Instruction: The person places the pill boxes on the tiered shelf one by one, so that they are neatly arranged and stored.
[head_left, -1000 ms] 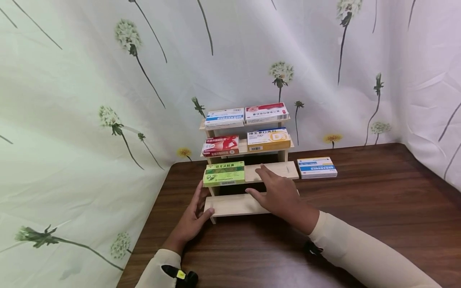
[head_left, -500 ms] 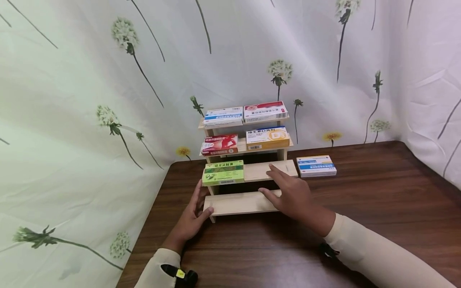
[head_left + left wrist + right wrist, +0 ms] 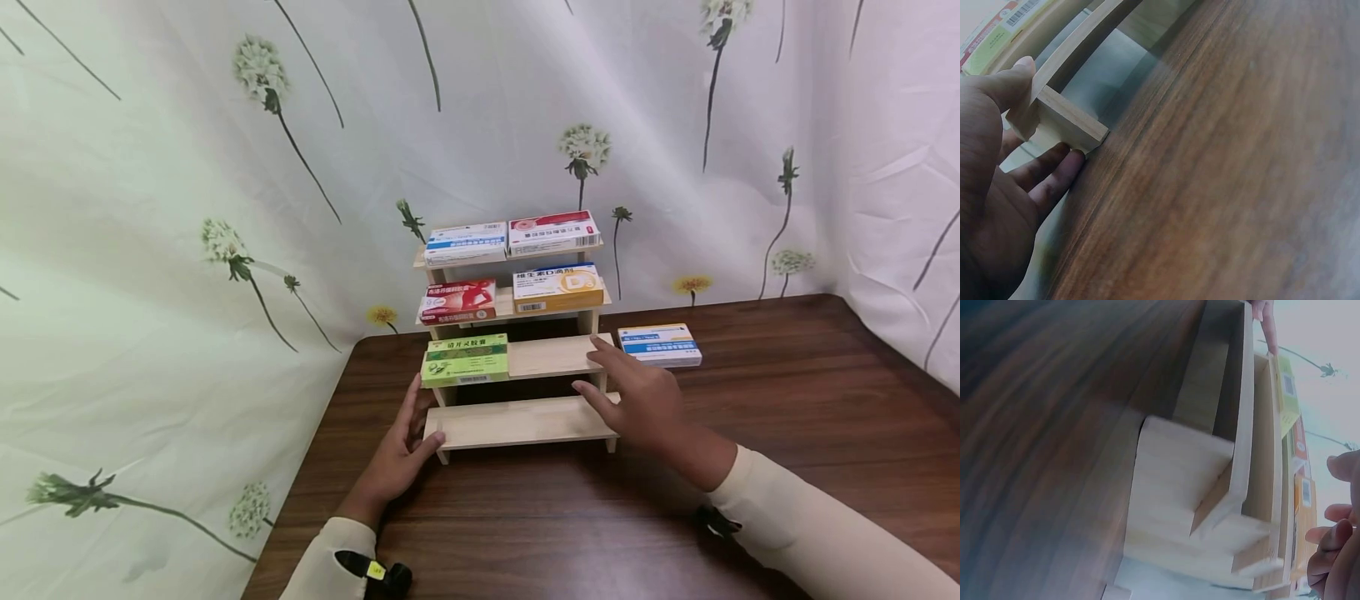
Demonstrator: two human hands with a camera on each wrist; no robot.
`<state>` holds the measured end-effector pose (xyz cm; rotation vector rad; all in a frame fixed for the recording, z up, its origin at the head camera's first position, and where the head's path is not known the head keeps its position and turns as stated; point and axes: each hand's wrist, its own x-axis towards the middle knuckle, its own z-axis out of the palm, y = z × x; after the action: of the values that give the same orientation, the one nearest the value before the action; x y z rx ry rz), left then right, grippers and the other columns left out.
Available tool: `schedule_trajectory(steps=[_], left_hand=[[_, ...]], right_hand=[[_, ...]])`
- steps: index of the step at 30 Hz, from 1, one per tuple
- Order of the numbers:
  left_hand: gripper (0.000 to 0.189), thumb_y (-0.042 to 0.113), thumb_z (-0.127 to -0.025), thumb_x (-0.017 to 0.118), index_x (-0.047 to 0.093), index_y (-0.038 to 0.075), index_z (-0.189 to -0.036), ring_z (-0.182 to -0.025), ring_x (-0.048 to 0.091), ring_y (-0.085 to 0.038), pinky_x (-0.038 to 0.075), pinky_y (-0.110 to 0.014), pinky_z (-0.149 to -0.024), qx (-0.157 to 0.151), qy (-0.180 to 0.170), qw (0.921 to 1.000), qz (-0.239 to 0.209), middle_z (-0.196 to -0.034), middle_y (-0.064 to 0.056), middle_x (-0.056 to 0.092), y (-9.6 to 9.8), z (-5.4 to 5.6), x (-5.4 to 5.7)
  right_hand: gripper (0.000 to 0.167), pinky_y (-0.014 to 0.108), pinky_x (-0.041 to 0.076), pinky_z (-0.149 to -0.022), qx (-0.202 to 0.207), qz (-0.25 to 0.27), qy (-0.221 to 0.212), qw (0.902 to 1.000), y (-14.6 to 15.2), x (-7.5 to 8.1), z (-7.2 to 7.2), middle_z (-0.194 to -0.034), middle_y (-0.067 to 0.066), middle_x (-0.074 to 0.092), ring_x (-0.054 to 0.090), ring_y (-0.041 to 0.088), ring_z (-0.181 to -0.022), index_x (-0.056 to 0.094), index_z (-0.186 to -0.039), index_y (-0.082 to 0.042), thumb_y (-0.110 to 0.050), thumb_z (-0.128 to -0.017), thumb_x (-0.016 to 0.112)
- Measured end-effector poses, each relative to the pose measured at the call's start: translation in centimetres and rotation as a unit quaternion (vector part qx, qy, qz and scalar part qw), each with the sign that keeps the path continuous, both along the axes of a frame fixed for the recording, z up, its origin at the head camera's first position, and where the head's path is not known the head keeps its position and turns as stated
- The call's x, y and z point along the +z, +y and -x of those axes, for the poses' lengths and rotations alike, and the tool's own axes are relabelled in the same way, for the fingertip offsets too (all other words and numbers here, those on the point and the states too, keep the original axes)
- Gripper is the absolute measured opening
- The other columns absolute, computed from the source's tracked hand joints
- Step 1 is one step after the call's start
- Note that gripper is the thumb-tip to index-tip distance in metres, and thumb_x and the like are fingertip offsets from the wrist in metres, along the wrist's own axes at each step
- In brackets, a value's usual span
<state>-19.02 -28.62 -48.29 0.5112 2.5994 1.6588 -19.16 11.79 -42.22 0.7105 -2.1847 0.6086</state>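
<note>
A stepped wooden display rack point(image 3: 517, 422) stands on the table, its lowest step bare. My left hand point(image 3: 396, 458) holds the rack's lower left corner; in the left wrist view the thumb lies on the step and the fingers are by the side panel point(image 3: 1072, 119). A green medicine box point(image 3: 465, 360) sits at the left of the second step from the bottom. Near that step's bare right end is my right hand point(image 3: 647, 404), fingers loosely extended and holding nothing. Just beyond it lies a blue-and-white medicine box point(image 3: 660, 345) on the table.
Above the green box, a red box point(image 3: 458, 302) and a yellow-and-white vitamin D box point(image 3: 558, 288) share a step. The top step bears another blue-and-white box point(image 3: 467, 244) and a red-and-white box point(image 3: 553, 233). Behind the brown table point(image 3: 525, 533) hangs a dandelion-print curtain point(image 3: 480, 125).
My right hand has moved rightward along the rack, from the middle of the second step from the bottom to its right end. My left hand stays at the left corner; the boxes have not moved.
</note>
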Motion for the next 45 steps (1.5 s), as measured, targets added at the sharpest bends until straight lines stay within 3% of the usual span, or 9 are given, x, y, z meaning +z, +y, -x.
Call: schedule_trajectory(steps=[2, 5, 9, 18, 23, 27, 32, 35, 45], left_hand=[[0.097, 0.025, -0.111, 0.068, -0.002, 0.045, -0.175, -0.161, 0.038, -0.048, 0.055, -0.036, -0.109, 0.001, -0.001, 1.0000, 0.003, -0.178, -0.020, 0.031, 0.0, 0.0, -0.1], [0.097, 0.025, -0.111, 0.068, -0.002, 0.045, -0.175, -0.161, 0.039, -0.048, 0.056, -0.037, -0.109, 0.003, -0.002, 1.0000, 0.005, -0.178, -0.020, 0.031, -0.1, 0.0, -0.1], [0.097, 0.025, -0.111, 0.068, -0.002, 0.045, -0.175, -0.161, 0.038, -0.047, 0.055, -0.038, -0.110, 0.002, 0.000, 1.0000, 0.004, -0.178, -0.020, 0.032, -0.1, 0.0, -0.1], [0.097, 0.024, -0.111, 0.068, -0.002, 0.045, -0.175, -0.161, 0.038, -0.048, 0.055, -0.037, -0.110, 0.003, 0.000, 1.0000, 0.004, -0.178, -0.020, 0.032, 0.0, 0.0, 0.0], [0.097, 0.024, -0.111, 0.068, -0.002, 0.044, -0.175, -0.162, 0.037, -0.047, 0.054, -0.041, -0.112, 0.003, 0.001, 1.0000, 0.005, -0.178, -0.021, 0.032, 0.0, 0.0, 0.0], [0.097, 0.023, -0.111, 0.068, -0.002, 0.044, -0.175, -0.162, 0.037, -0.048, 0.054, -0.041, -0.112, 0.002, 0.004, 1.0000, 0.006, -0.178, -0.021, 0.032, 0.0, 0.0, 0.0], [0.097, 0.024, -0.111, 0.068, -0.002, 0.044, -0.175, -0.161, 0.038, -0.048, 0.054, -0.041, -0.112, 0.002, 0.003, 1.0000, 0.006, -0.177, -0.021, 0.032, 0.0, 0.0, 0.0], [0.097, 0.024, -0.111, 0.068, -0.002, 0.044, -0.175, -0.161, 0.038, -0.048, 0.054, -0.042, -0.112, 0.003, 0.003, 1.0000, 0.007, -0.177, -0.021, 0.033, 0.0, 0.0, 0.0], [0.098, 0.022, -0.111, 0.067, -0.002, 0.043, -0.175, -0.160, 0.039, -0.048, 0.055, -0.039, -0.110, 0.002, 0.000, 1.0000, 0.003, -0.177, -0.022, 0.033, -0.1, 0.0, 0.0]], right_hand=[[0.046, 0.039, 0.059, -0.057, -0.007, -0.001, -0.007, 0.9999, 0.5, 0.0, 0.0, -0.141, 0.023, 0.073, 0.072, 0.019, -0.065, 0.075, -0.123, 0.001, -0.024, -0.087, 0.092], [0.046, 0.047, 0.065, -0.067, -0.012, 0.003, -0.008, 0.9999, 1.1, -0.1, 0.2, -0.142, 0.023, 0.073, 0.082, 0.030, -0.084, 0.075, -0.122, 0.001, -0.024, -0.087, 0.092], [0.046, 0.054, 0.066, -0.077, -0.012, 0.014, -0.004, 0.9998, 1.8, -0.1, 0.4, -0.140, 0.023, 0.074, 0.082, 0.038, -0.106, 0.075, -0.121, 0.002, -0.022, -0.086, 0.093], [0.051, 0.059, 0.065, -0.081, -0.025, 0.022, -0.009, 0.9994, 3.3, 0.1, 0.6, -0.137, 0.024, 0.075, 0.080, 0.042, -0.111, 0.074, -0.127, 0.005, -0.016, -0.085, 0.092], [0.063, 0.061, 0.064, -0.080, -0.045, 0.034, -0.017, 0.9982, 4.0, 0.1, 0.8, -0.124, 0.023, 0.080, 0.081, 0.043, -0.106, 0.069, -0.141, 0.006, -0.015, -0.085, 0.091], [0.059, 0.059, 0.064, -0.076, -0.053, 0.053, -0.025, 0.9968, 4.4, 0.1, 1.1, -0.117, 0.024, 0.082, 0.081, 0.040, -0.090, 0.070, -0.139, 0.007, -0.013, -0.087, 0.090], [0.051, 0.038, 0.051, -0.060, -0.058, 0.080, -0.040, 0.9943, 5.1, -0.2, 2.0, -0.116, 0.023, 0.082, 0.050, 0.010, -0.056, 0.074, -0.133, 0.008, -0.011, -0.088, 0.090], [0.049, 0.030, 0.042, -0.056, -0.064, 0.090, -0.056, 0.9923, 5.6, -0.3, 2.5, -0.114, 0.022, 0.083, 0.037, 0.000, -0.053, 0.075, -0.131, 0.007, -0.012, -0.089, 0.090], [0.036, 0.025, 0.040, -0.051, -0.082, 0.123, -0.149, 0.9778, 6.9, -0.4, 3.8, -0.120, 0.028, 0.080, 0.039, -0.001, -0.047, 0.077, -0.126, 0.005, -0.016, -0.097, 0.085]])
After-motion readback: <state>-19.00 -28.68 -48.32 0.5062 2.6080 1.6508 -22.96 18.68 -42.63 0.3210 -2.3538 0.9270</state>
